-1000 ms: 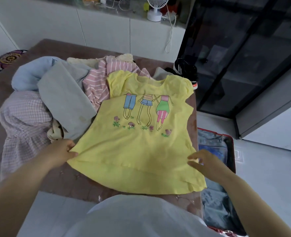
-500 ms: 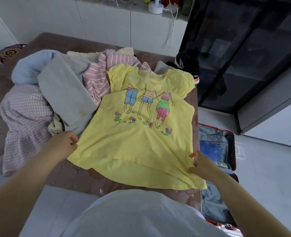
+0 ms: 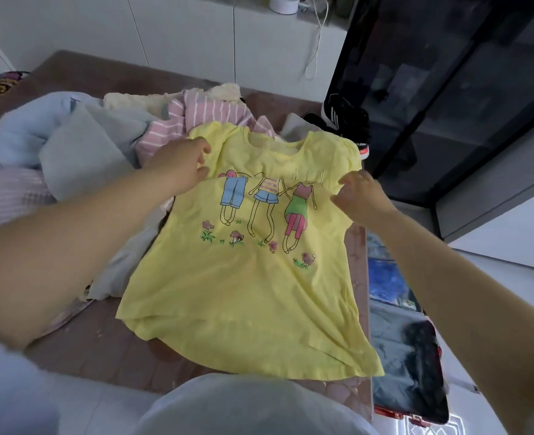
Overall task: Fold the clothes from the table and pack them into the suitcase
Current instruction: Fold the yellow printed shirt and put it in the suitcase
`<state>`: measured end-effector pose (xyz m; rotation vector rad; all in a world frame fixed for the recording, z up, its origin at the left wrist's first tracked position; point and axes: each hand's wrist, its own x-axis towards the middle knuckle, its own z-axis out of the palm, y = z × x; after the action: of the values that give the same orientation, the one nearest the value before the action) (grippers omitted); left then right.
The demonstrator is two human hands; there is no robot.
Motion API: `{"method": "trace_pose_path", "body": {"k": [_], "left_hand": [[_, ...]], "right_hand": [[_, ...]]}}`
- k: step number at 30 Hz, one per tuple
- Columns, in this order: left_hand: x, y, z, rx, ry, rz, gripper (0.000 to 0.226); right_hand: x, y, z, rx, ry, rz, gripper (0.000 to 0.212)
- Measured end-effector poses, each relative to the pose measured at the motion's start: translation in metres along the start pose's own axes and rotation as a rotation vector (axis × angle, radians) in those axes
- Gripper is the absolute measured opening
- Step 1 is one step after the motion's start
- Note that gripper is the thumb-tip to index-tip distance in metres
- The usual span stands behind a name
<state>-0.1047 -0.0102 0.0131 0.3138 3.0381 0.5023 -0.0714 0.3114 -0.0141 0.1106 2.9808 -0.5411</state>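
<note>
**A:** Where was the yellow shirt [image 3: 250,277] at that moment?

**B:** It was spread print-up on the table [image 3: 108,334], with the collar away from the person and the hem toward them. Its left sleeve lay against the pile of clothes [image 3: 80,146]. The suitcase [image 3: 394,412] lay open on the floor just beside the table, to the right.

**A:** And the 2 hands?

**B:** The left hand [image 3: 181,166] was at the left sleeve, fingers loosely bent and thumb apart, with no cloth plainly pinched. The right hand [image 3: 359,196] was at the right sleeve, fingers spread and released.

**A:** So which step was it?

**B:** I judged it to be the first fold, bringing both sleeves inward. To do that well, each hand needed to pinch at the shoulder, not the sleeve tip. The 2 sides had to fold in evenly so the edges ran straight. The wrinkles near the hem wanted smoothing too. Thin cloth would have dragged on the pile, so lifting it slightly was wiser than sliding it.
</note>
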Motion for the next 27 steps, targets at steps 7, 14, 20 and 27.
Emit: {"method": "trace_pose_path", "body": {"k": [7,14,20,27], "left_hand": [[0.075,-0.003,0.02,0.138,0.071,-0.033,0.058],[0.111,-0.033,0.029,0.101,-0.036,-0.17,0.051],[0.12,-0.042,-0.007,-0.179,0.108,-0.204,0.036],[0.128,-0.035,-0.087,-0.325,0.407,-0.131,0.027]], "right_hand": [[0.083,-0.012,-0.004,-0.13,0.087,-0.015,0.062],[0.115,-0.004,-0.002,-0.413,0.105,0.018,0.041],[0.115,-0.001,-0.045,-0.005,0.241,-0.004,0.016],[0.094,-0.02,-0.13,0.293,0.529,-0.008,0.009]]}}
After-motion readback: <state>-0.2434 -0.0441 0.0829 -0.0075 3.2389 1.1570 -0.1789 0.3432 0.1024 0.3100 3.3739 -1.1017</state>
